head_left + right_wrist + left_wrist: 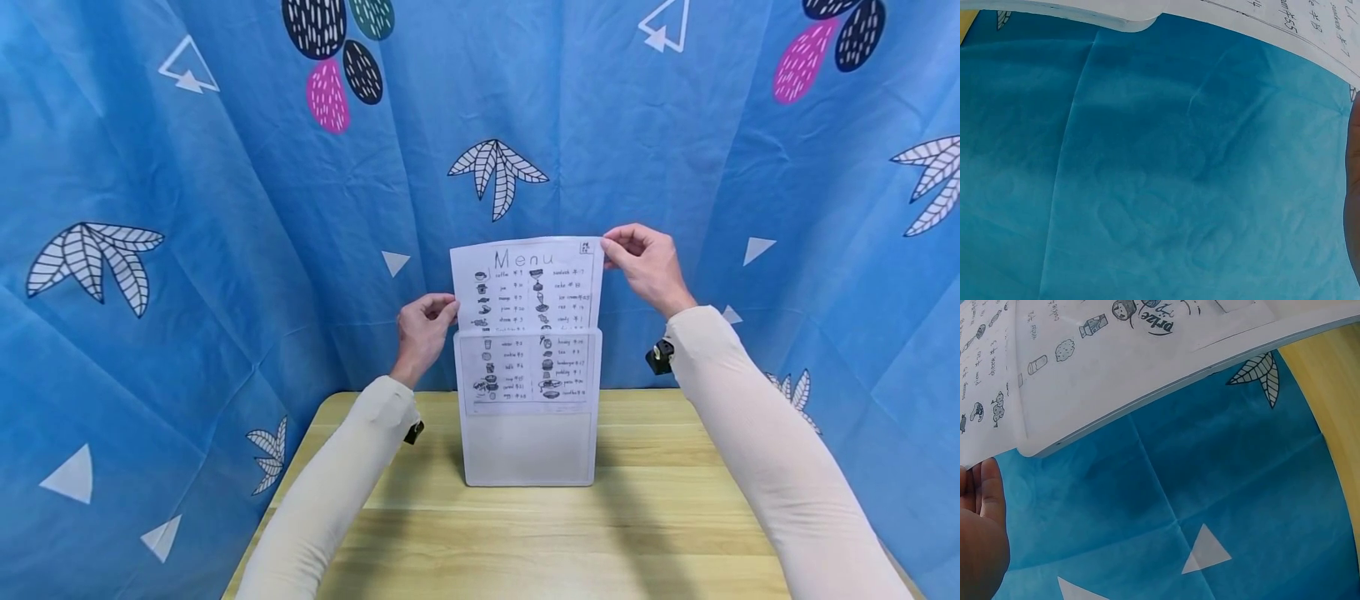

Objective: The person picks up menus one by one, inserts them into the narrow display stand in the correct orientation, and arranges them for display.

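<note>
A white paper menu with drawings and prices stands with its lower part inside a clear sign holder. Its upper part, headed "Menu", sticks out above the holder's top edge and bows slightly. The holder stands upright on the table. My left hand pinches the sheet's left edge just above the holder. Higher up, my right hand pinches the top right corner between thumb and fingers. In the left wrist view, part of my left hand shows below the paper. Only a sliver of my right hand appears in the right wrist view.
The holder stands on a light wooden table, towards its far edge. A blue patterned curtain hangs behind the table and along both sides. Small black devices are on both wrists, including the right wrist camera.
</note>
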`<action>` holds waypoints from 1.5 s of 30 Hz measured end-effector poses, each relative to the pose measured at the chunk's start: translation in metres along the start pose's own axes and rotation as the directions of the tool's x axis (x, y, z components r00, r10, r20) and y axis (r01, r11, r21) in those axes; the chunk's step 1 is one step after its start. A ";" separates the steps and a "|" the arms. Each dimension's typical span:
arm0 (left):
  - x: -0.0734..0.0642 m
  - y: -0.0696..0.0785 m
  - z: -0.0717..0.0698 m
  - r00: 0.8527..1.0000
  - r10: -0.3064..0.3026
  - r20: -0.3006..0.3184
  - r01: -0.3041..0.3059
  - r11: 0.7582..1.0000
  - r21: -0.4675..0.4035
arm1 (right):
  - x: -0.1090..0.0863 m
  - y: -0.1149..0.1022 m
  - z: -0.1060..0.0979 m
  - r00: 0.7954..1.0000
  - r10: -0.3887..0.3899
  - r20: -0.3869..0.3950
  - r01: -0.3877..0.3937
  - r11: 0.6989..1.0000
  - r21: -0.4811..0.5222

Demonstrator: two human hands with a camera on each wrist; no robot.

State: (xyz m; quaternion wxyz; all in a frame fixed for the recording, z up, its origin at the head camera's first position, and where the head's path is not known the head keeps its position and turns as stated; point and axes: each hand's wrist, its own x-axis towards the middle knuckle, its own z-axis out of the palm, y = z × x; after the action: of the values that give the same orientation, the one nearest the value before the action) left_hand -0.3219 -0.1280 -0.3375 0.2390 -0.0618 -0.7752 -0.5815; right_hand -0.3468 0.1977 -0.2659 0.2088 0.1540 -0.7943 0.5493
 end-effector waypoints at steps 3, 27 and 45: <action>0.000 -0.001 0.000 1.000 -0.008 -0.001 0.008 1.000 0.003 | -0.001 0.002 0.001 1.000 -0.005 0.006 0.005 1.000 -0.003; -0.004 -0.012 0.002 1.000 -0.017 0.020 0.016 0.999 0.030 | -0.007 0.008 0.004 0.998 -0.022 0.052 0.023 1.000 -0.005; 0.013 0.013 0.000 0.999 0.040 0.014 -0.040 0.999 0.029 | -0.007 0.012 0.003 0.997 -0.043 0.060 0.043 0.999 0.000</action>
State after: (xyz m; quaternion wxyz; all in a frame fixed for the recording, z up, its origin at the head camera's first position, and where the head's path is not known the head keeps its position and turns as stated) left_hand -0.3288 -0.1259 -0.3198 0.2461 -0.0777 -0.7837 -0.5649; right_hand -0.3473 0.1991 -0.2803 0.1968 0.1875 -0.7970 0.5394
